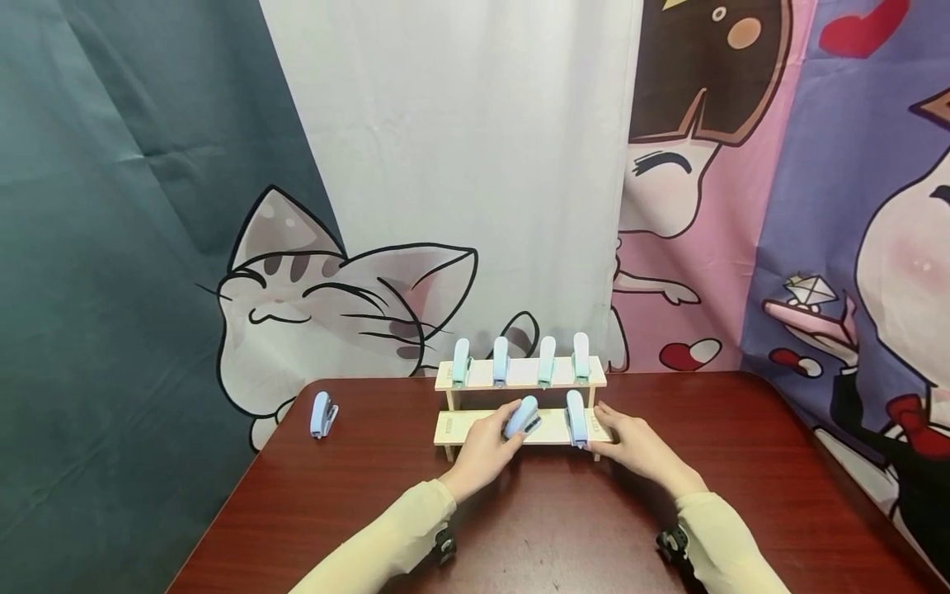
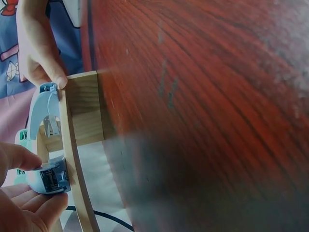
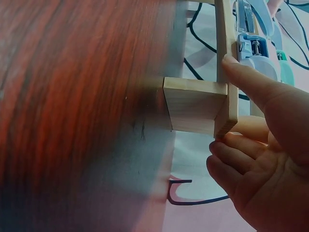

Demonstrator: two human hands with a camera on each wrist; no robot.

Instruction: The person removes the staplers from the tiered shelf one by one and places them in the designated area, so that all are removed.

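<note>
In the head view, my left hand (image 1: pixel 482 452) grips a light blue stapler (image 1: pixel 523 414), tilted over the lower shelf of a two-tier wooden rack (image 1: pixel 463 427). Thumb and fingers hold that stapler by its sides, its end close to the shelf's front edge in the left wrist view. A second blue stapler (image 1: pixel 576 417) stands on the right part of the same shelf. Beside it, my right hand (image 1: pixel 640 445) holds the shelf's right end, with the thumb (image 3: pixel 241 72) on the front edge and fingers round the corner.
On the upper tier stand several staplers, a blue one (image 1: pixel 500 361) among pale green ones (image 1: pixel 547 361). Another blue stapler (image 1: pixel 322 414) lies at the left on the dark red table (image 1: pixel 549 528). A printed curtain (image 1: pixel 460 165) hangs close behind the table.
</note>
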